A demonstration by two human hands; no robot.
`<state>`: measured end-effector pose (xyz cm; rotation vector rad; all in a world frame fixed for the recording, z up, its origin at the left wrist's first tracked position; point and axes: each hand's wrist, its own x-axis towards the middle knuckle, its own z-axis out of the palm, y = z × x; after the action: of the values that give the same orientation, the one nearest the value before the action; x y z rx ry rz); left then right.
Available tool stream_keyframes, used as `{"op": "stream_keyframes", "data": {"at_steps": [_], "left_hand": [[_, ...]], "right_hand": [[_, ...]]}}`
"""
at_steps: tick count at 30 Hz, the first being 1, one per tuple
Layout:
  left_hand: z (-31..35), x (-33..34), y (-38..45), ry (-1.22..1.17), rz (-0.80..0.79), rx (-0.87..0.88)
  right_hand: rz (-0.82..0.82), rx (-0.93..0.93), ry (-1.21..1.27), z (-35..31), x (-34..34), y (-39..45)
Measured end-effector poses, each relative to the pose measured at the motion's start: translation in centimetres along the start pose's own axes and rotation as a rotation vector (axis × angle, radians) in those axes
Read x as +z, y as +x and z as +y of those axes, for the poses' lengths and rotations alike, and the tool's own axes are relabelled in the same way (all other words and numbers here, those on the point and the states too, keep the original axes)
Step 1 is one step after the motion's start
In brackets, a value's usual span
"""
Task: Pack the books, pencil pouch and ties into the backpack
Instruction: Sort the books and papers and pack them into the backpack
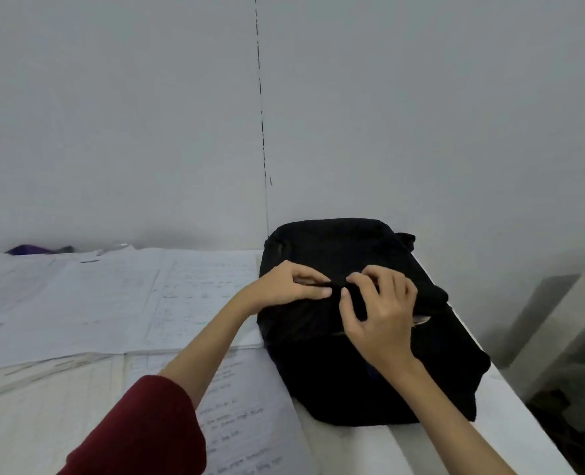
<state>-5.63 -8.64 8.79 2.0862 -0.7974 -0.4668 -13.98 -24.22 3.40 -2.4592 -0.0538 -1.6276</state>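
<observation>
Black backpack (352, 337) on the paper-covered table (369, 450), contents hidden, both hands (284, 286) (380, 313) pinching its top.

I saw the black backpack (335, 248) lying flat on the white table's right end, close to the wall, its soft fabric bunched into a ridge across the middle. A small pale sliver showed at a gap in the fabric on its right side, though I could not tell what it was. Books, pouch and ties were not visible to me.
</observation>
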Motion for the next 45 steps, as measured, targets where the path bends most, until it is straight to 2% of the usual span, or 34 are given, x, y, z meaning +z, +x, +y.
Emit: {"op": "stream_keyframes", "data": {"at_steps": [1, 3, 8, 11, 13, 16, 17, 19, 20, 22, 23, 25, 26, 28, 30, 32, 34, 36, 39, 41, 45], "left_hand": [[-1.2, -0.4, -1.2, -0.089, -0.047, -0.078], [-4.1, -1.3, -3.5, -0.209, 0.05, -0.165], [-12.5, -3.9, -11.4, -0.316, 0.821, -0.387], [-15.8, -5.5, -16.2, -0.251, 1.17, -0.498], [-16.9, -6.8, -18.4, -0.427, 1.364, -0.565], [-17.9, -9.2, -19.7, -0.929, 1.501, -0.561], [-18.0, -10.1, -19.7, -1.031, 1.529, -0.556], [-18.2, -11.5, -19.4, -1.084, 1.582, -0.545], [-18.0, -12.2, -19.4, -1.03, 1.588, -0.535], [-18.4, -13.0, -19.9, -0.748, 1.557, -0.53], [-19.4, -13.6, -20.4, -0.49, 1.516, -0.56], [-21.5, -14.8, -21.6, -0.075, 1.349, -0.637], [-22.3, -15.5, -22.1, -0.023, 1.255, -0.68], [-22.7, -16.5, -22.5, -0.069, 1.14, -0.727], [-23.0, -17.8, -22.7, -0.129, 1.14, -0.692], [-23.0, -19.3, -22.8, -0.447, 1.155, -0.656], [-23.0, -21.0, -23.2, -0.943, 1.059, -0.581], [-21.7, -22.0, -23.4, -1.118, 0.909, -0.449], [-18.7, -23.1, -22.0, -0.998, 0.763, -0.253], [-16.0, -23.2, -20.7, -0.888, 0.587, -0.146], [-12.4, -20.7, -16.6, -0.605, 0.176, -0.136]], "right_hand": [[-0.072, -0.009, 0.0, -0.4, 0.8, -0.2], [-0.237, -0.02, -0.004, -1.6, 2.2, -0.7], [-0.536, -0.04, 0.16, -8.3, 6.6, -1.9], [-0.66, -0.085, 0.331, -13.0, 9.6, -1.7], [-0.796, -0.09, 0.381, -16.1, 11.3, -1.5], [-0.975, -0.059, 0.449, -20.2, 13.7, -1.6], [-1.021, -0.031, 0.471, -21.4, 14.3, -1.7], [-1.063, 0.0, 0.485, -23.1, 15.1, -1.8], [-1.071, -0.014, 0.468, -23.8, 15.5, -1.7], [-1.117, -0.094, 0.424, -24.4, 15.8, -1.7], [-1.133, -0.146, 0.408, -24.6, 15.9, -1.5], [-1.153, -0.201, 0.407, -25.1, 16.1, -1.1], [-1.159, -0.197, 0.416, -25.4, 16.3, -1.1], [-1.176, -0.139, 0.434, -25.8, 16.7, -0.9], [-1.189, -0.041, 0.461, -26.3, 17.1, -0.8], [-1.169, 0.057, 0.495, -26.4, 17.4, -0.7], [-1.109, 0.16, 0.567, -26.6, 18.0, -0.7], [-1.07, 0.304, 0.694, -26.9, 17.9, -0.3], [-1.033, 0.503, 0.84, -27.0, 17.4, 1.1], [-1.033, 0.657, 0.895, -26.4, 16.9, 2.2], [-0.884, 0.966, 1.145, -23.9, 14.9, 4.4]]}}
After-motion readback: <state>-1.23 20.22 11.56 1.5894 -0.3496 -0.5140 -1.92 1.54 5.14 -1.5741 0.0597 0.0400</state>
